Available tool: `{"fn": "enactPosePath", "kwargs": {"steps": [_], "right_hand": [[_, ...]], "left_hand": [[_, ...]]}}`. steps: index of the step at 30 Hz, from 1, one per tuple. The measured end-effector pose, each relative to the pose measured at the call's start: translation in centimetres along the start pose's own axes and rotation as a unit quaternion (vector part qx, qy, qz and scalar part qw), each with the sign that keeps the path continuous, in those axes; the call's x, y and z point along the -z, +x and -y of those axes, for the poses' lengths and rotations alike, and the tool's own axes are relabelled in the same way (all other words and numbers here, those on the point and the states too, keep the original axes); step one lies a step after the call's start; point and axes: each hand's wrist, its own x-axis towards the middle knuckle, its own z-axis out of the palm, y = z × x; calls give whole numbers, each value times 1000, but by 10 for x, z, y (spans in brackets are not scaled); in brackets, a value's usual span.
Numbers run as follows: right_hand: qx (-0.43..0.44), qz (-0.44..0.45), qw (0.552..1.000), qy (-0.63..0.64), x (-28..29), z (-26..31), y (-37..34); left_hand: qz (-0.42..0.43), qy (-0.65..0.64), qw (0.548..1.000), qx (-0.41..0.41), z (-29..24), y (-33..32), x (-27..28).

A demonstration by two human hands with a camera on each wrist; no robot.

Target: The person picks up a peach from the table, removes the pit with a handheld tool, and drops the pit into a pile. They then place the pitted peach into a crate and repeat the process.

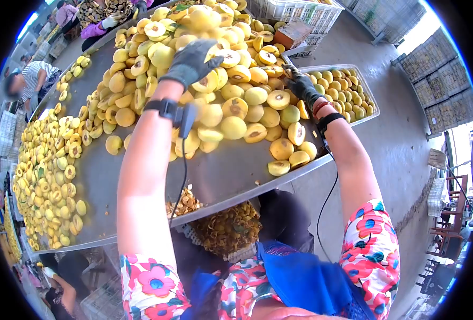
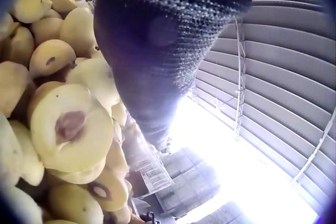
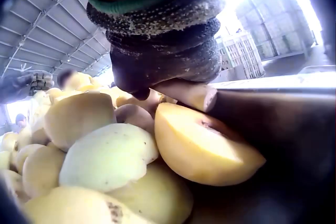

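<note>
Reaching over the heaped yellow fruit (image 1: 235,108) on the metal table (image 1: 215,169), the gloved left hand (image 1: 192,61) has its thumb out; whether its fingers hold anything, I cannot tell. The gloved right hand (image 1: 303,88) grips a pale handle (image 3: 195,96) at the heap's edge, just beside a crate (image 1: 365,118).

I list: on table (image 1: 100,165), main heap (image 1: 235,108) centre to far, second heap (image 1: 50,184) left, scraps (image 1: 187,202) at near edge; right of table, tray (image 1: 374,98) of fruit (image 1: 340,88); far right, crate (image 1: 303,16); below near edge, basket (image 1: 241,254).
</note>
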Motion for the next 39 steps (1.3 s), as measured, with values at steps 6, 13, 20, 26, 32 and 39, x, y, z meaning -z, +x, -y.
{"fn": "enactPosePath", "kwargs": {"steps": [6, 13, 20, 26, 32, 39], "right_hand": [[-90, 59, 923, 370, -5, 34, 9], [-43, 139, 969, 198, -25, 41, 6], [87, 126, 970, 190, -91, 49, -22], [153, 209, 966, -7, -92, 126, -70], [40, 19, 997, -62, -10, 123, -74], [-168, 91, 952, -239, 6, 12, -123]], "left_hand": [[213, 185, 958, 59, -25, 42, -22], [258, 138, 955, 52, -36, 5, -5], [229, 99, 965, 84, -41, -67, 4], [238, 92, 961, 105, -13, -148, -15], [106, -5, 986, 125, -19, -165, -10], [143, -30, 960, 239, -76, -181, 46]]}}
